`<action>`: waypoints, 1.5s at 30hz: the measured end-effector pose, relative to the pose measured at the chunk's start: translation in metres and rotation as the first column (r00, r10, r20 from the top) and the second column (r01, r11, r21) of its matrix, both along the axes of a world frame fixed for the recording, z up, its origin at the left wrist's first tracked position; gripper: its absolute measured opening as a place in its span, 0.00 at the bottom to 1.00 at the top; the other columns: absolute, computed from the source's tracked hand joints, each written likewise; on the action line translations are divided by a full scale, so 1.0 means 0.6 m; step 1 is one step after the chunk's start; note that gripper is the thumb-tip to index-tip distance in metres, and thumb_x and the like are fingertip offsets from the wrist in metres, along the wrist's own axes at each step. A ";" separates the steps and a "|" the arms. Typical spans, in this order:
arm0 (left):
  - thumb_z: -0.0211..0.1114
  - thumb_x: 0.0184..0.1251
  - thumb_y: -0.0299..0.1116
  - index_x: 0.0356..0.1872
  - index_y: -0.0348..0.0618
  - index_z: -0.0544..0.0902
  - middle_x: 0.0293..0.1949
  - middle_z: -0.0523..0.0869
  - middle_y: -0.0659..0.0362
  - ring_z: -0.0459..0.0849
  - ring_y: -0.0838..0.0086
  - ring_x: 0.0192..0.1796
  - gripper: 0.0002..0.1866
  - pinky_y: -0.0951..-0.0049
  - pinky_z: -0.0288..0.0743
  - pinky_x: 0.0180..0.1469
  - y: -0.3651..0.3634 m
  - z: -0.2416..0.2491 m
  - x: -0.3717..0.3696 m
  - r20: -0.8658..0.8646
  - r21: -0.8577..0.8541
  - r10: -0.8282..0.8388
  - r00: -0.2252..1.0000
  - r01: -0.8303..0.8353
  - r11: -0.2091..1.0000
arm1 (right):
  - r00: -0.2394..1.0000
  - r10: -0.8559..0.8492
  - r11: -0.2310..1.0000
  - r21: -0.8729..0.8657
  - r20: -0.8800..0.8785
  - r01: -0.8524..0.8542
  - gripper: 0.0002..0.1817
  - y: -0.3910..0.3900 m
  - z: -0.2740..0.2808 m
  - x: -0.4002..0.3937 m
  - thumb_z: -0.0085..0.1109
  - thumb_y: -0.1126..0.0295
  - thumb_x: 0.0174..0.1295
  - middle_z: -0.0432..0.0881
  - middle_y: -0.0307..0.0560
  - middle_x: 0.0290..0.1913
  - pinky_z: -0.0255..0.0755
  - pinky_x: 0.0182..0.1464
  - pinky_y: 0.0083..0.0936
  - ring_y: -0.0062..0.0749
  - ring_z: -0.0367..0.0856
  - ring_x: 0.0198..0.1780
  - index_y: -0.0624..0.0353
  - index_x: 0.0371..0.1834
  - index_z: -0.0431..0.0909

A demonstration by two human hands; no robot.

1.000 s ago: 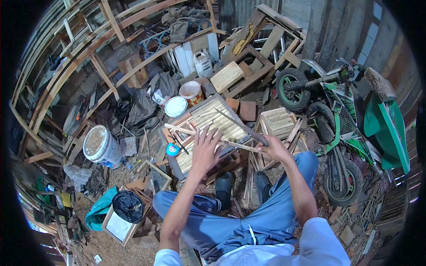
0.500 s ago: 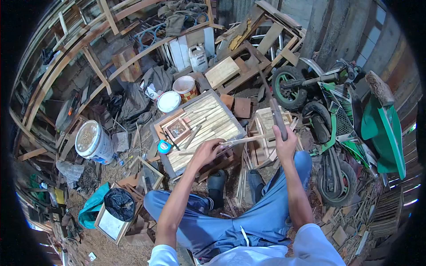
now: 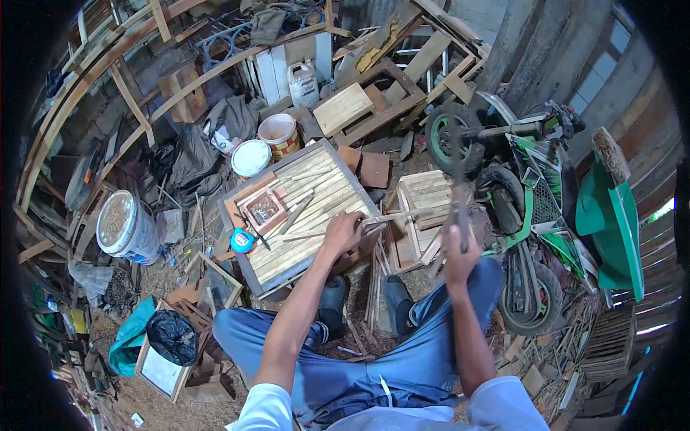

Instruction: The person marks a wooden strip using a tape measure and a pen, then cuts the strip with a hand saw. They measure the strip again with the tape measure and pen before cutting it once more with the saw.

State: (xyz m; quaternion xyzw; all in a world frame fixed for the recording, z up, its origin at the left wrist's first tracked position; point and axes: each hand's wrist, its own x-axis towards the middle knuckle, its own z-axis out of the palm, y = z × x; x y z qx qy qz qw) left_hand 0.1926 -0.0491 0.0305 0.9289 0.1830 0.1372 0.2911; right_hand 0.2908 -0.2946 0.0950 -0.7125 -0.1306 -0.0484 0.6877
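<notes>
My left hand (image 3: 343,233) grips a thin wooden strip (image 3: 392,216) at the near right edge of a slatted wooden table (image 3: 359,179). The strip's free end points right. My right hand (image 3: 460,262) is closed around the handle of a machete (image 3: 458,172), whose blade stands up and is blurred by motion. Just behind the strip's end sits a slatted wooden box (image 3: 404,241). On the tabletop lie a small wooden tray (image 3: 251,218) of small bits, a blue tape measure (image 3: 242,241) and loose wood pieces (image 3: 297,212).
A green motorbike (image 3: 535,215) and a green wheelbarrow (image 3: 611,230) stand at right. Buckets (image 3: 129,228) are on the left and behind the table. Wood scraps (image 3: 560,337) litter the ground. Curved wooden framing (image 3: 93,72) spans the upper left.
The whole view has shifted slightly left. My right hand has lowered a little relative to the strip, and the machete blade has swung from leaning left to nearly upright. My left hand keeps its grip.
</notes>
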 end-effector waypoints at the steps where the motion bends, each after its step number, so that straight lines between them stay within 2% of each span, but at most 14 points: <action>1: 0.63 0.63 0.37 0.45 0.42 0.83 0.42 0.85 0.49 0.81 0.51 0.48 0.13 0.55 0.76 0.52 0.008 -0.023 0.010 0.069 -0.018 0.001 0.998 0.000 1.000 | 0.998 0.035 0.995 -0.087 -0.049 -0.039 0.16 -0.001 -0.018 -0.008 0.60 0.63 0.67 0.68 0.29 0.18 0.57 0.23 0.23 0.14 0.62 0.22 0.63 0.25 0.77; 5: 0.62 0.63 0.36 0.46 0.42 0.83 0.43 0.83 0.48 0.80 0.49 0.48 0.13 0.55 0.75 0.53 0.028 -0.036 0.026 0.102 0.033 -0.037 0.994 0.033 0.999 | 0.976 0.097 0.960 -0.240 -0.194 -0.143 0.22 0.024 -0.064 -0.050 0.61 0.57 0.66 0.63 0.30 0.16 0.55 0.23 0.26 0.16 0.59 0.22 0.64 0.20 0.75; 8: 0.62 0.63 0.35 0.47 0.43 0.83 0.47 0.81 0.47 0.77 0.51 0.53 0.13 0.51 0.73 0.54 0.044 -0.053 0.039 0.088 0.085 -0.052 0.995 0.045 0.995 | 0.972 0.143 0.930 -0.312 -0.187 -0.197 0.21 0.033 -0.105 -0.059 0.63 0.54 0.65 0.71 0.31 0.15 0.60 0.20 0.20 0.14 0.68 0.18 0.61 0.25 0.80; 11: 0.64 0.60 0.37 0.51 0.45 0.81 0.53 0.78 0.49 0.73 0.53 0.59 0.18 0.48 0.66 0.58 0.051 -0.051 0.045 0.011 0.141 -0.036 0.999 0.035 0.989 | 0.973 0.152 0.916 -0.345 -0.174 -0.205 0.24 0.041 -0.121 -0.072 0.62 0.52 0.66 0.69 0.32 0.14 0.59 0.21 0.23 0.16 0.67 0.18 0.62 0.21 0.78; 14: 0.65 0.58 0.38 0.53 0.45 0.80 0.52 0.78 0.50 0.72 0.54 0.59 0.21 0.49 0.63 0.60 0.053 -0.031 0.051 0.082 0.150 -0.091 0.992 0.078 0.986 | 0.968 0.166 0.879 -0.416 -0.189 -0.232 0.26 0.042 -0.117 -0.079 0.61 0.52 0.66 0.66 0.35 0.14 0.59 0.21 0.27 0.19 0.64 0.18 0.64 0.19 0.75; 18: 0.64 0.60 0.38 0.59 0.43 0.74 0.64 0.71 0.49 0.66 0.54 0.68 0.25 0.47 0.54 0.70 0.068 -0.048 0.080 0.183 0.252 -0.126 0.975 0.078 0.965 | 0.961 0.108 0.877 -0.431 -0.253 -0.212 0.28 0.060 -0.107 -0.083 0.61 0.52 0.66 0.60 0.40 0.13 0.57 0.23 0.33 0.23 0.59 0.19 0.66 0.18 0.72; 19: 0.62 0.62 0.41 0.63 0.43 0.71 0.71 0.65 0.51 0.59 0.56 0.75 0.28 0.47 0.46 0.76 0.072 -0.054 0.083 0.098 0.243 -0.116 0.988 0.089 0.966 | 0.957 0.084 0.873 -0.443 -0.278 -0.206 0.28 0.059 -0.115 -0.086 0.61 0.52 0.66 0.60 0.40 0.13 0.57 0.23 0.34 0.23 0.59 0.19 0.66 0.18 0.72; 22: 0.59 0.65 0.43 0.66 0.42 0.69 0.74 0.61 0.51 0.53 0.58 0.78 0.30 0.47 0.42 0.77 0.073 -0.062 0.089 0.019 0.182 -0.115 0.993 0.110 0.977 | 0.943 0.099 0.884 -0.406 -0.319 -0.230 0.28 0.060 -0.144 -0.088 0.60 0.51 0.66 0.60 0.39 0.13 0.57 0.23 0.34 0.22 0.59 0.19 0.66 0.18 0.72; 26: 0.59 0.63 0.55 0.71 0.43 0.63 0.77 0.54 0.54 0.47 0.62 0.80 0.40 0.49 0.35 0.79 0.066 -0.051 0.099 -0.080 0.110 0.001 0.997 0.008 0.994 | 0.930 0.123 0.878 -0.399 -0.347 -0.265 0.28 0.068 -0.137 -0.093 0.60 0.52 0.67 0.59 0.39 0.13 0.57 0.23 0.33 0.20 0.59 0.20 0.66 0.18 0.72; 27: 0.60 0.60 0.61 0.73 0.44 0.62 0.78 0.53 0.55 0.45 0.63 0.80 0.45 0.49 0.33 0.79 0.069 -0.053 0.101 -0.098 0.114 0.005 0.995 0.006 0.993 | 0.948 0.130 0.872 -0.422 -0.291 -0.249 0.30 0.071 -0.134 -0.095 0.57 0.48 0.68 0.66 0.34 0.12 0.57 0.21 0.27 0.18 0.65 0.17 0.60 0.13 0.70; 30: 0.63 0.58 0.60 0.73 0.44 0.61 0.78 0.54 0.54 0.46 0.62 0.80 0.46 0.49 0.32 0.79 0.066 -0.047 0.103 -0.102 0.111 0.015 0.995 -0.004 0.994 | 0.937 0.135 0.859 -0.434 -0.323 -0.273 0.27 0.076 -0.108 -0.100 0.59 0.53 0.68 0.60 0.42 0.13 0.59 0.24 0.33 0.21 0.59 0.21 0.68 0.20 0.73; 38: 0.64 0.56 0.62 0.70 0.46 0.65 0.77 0.56 0.56 0.47 0.64 0.80 0.44 0.52 0.35 0.79 0.070 -0.050 0.109 -0.103 0.109 0.039 0.994 -0.028 0.994 | 0.917 0.158 0.803 -0.492 -0.366 -0.335 0.25 0.081 -0.081 -0.094 0.59 0.57 0.68 0.60 0.47 0.12 0.59 0.23 0.32 0.21 0.58 0.19 0.68 0.20 0.74; 41: 0.64 0.56 0.61 0.70 0.46 0.65 0.77 0.57 0.56 0.48 0.64 0.80 0.44 0.52 0.36 0.79 0.073 -0.055 0.108 -0.100 0.132 0.043 0.994 -0.030 0.991 | 0.935 0.173 0.810 -0.495 -0.311 -0.315 0.29 0.084 -0.076 -0.105 0.60 0.56 0.68 0.58 0.41 0.11 0.54 0.20 0.31 0.18 0.58 0.18 0.66 0.14 0.67; 45: 0.63 0.57 0.61 0.70 0.46 0.65 0.76 0.57 0.57 0.49 0.64 0.79 0.44 0.53 0.35 0.79 0.070 -0.058 0.109 -0.093 0.152 0.035 0.995 -0.021 0.988 | 0.936 0.171 0.815 -0.489 -0.308 -0.310 0.27 0.080 -0.073 -0.116 0.60 0.58 0.67 0.57 0.40 0.10 0.53 0.19 0.33 0.18 0.54 0.17 0.66 0.14 0.69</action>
